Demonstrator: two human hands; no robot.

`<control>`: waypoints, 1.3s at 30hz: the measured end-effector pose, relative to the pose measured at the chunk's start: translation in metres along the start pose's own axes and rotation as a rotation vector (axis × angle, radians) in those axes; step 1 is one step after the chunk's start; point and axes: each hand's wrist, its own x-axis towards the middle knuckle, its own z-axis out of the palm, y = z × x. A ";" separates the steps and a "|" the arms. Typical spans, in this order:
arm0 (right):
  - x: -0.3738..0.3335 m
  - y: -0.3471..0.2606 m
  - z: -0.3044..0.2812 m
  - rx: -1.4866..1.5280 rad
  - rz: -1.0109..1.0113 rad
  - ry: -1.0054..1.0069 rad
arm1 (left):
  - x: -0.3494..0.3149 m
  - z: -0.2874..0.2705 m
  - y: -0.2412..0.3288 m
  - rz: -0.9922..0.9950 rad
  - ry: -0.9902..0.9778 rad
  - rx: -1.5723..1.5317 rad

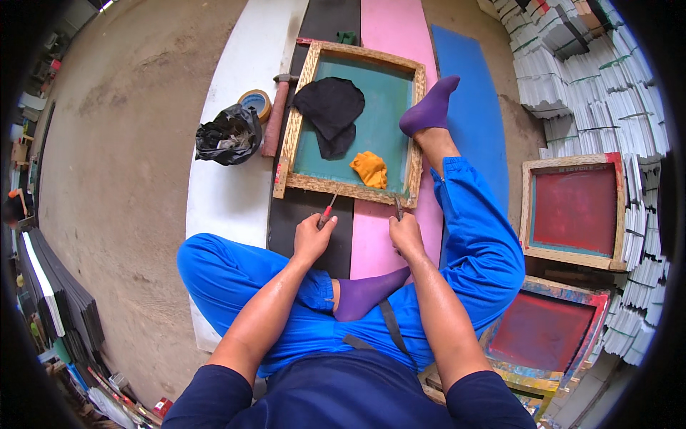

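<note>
A wooden screen-printing frame (332,187) with green mesh lies flat in front of me. My left hand (313,237) is closed around a screwdriver (326,211) with a red and dark handle, its thin shaft reaching the frame's near rail. Close to the near right corner, my right hand (406,234) grips what look like pliers (399,206), their jaws at the rail; whether they bite on anything is too small to tell. On the mesh rest a black cloth (330,107) and a crumpled orange cloth (369,169). My foot in a purple sock (431,107) presses over the frame's right rail.
Left of the frame lie a hammer (277,118), a tape roll (256,102) and a black plastic bag (227,136). White, black, pink and blue boards (468,93) are underneath. Two red-meshed frames (574,207) and bundled paper stacks (593,86) stand on the right.
</note>
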 end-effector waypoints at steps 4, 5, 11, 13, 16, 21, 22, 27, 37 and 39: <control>-0.005 -0.008 -0.001 0.013 0.058 -0.020 | 0.002 0.002 0.003 0.004 -0.010 -0.031; -0.006 -0.009 -0.001 0.018 0.073 -0.028 | 0.002 0.002 0.003 0.004 -0.011 -0.034; -0.014 -0.001 0.024 -0.021 -0.040 0.221 | 0.009 0.004 0.011 -0.016 -0.004 -0.072; -0.015 0.004 0.026 -0.020 -0.058 0.240 | 0.007 0.003 0.006 -0.042 -0.011 -0.077; -0.002 0.014 0.025 0.040 -0.107 0.176 | 0.011 0.002 0.001 -0.065 -0.010 -0.111; -0.031 0.002 0.044 0.179 -0.273 -0.094 | 0.004 -0.009 -0.003 -0.172 -0.100 -0.460; -0.042 -0.007 0.050 0.166 -0.330 -0.155 | 0.000 -0.015 -0.001 -0.225 -0.137 -0.497; -0.069 -0.039 0.078 0.323 -0.162 -0.624 | -0.002 -0.034 -0.009 -0.312 -0.155 -0.596; -0.071 -0.047 0.070 0.463 0.045 -0.874 | 0.005 -0.039 -0.031 -0.313 0.074 -0.517; -0.060 -0.036 0.062 0.387 0.003 -0.829 | 0.010 -0.034 -0.047 -0.168 0.221 -0.126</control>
